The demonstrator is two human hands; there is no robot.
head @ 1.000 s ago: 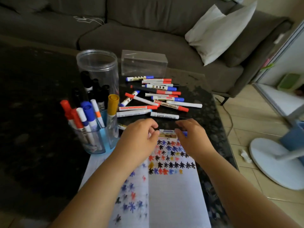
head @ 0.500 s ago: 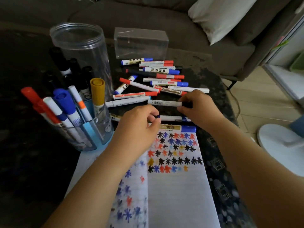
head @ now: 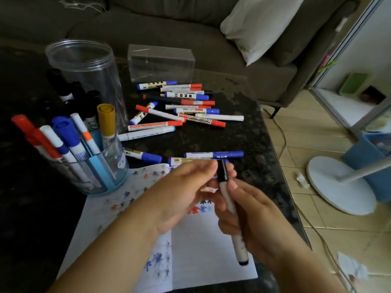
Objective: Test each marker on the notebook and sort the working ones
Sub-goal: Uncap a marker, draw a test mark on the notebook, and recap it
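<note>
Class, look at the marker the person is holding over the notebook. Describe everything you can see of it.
The marker has a slim white barrel, seemingly plastic, with a black cap at its far end and a dark butt end nearest the camera. It is held above the notebook, slanting away from the person. The right hand holds the barrel, and the left hand has its fingertips at the cap, which is still on. Small dark marks dot the barrel; any print is blurred.

Bare tabletop (head: pixel 211 137) lies between the loose marker pile (head: pixel 179 106) and two blue-capped markers (head: pixel 213 155); marker cup (head: pixel 84 161) apparently crowds the notebook's (head: pixel 203 250) left corner.
</note>
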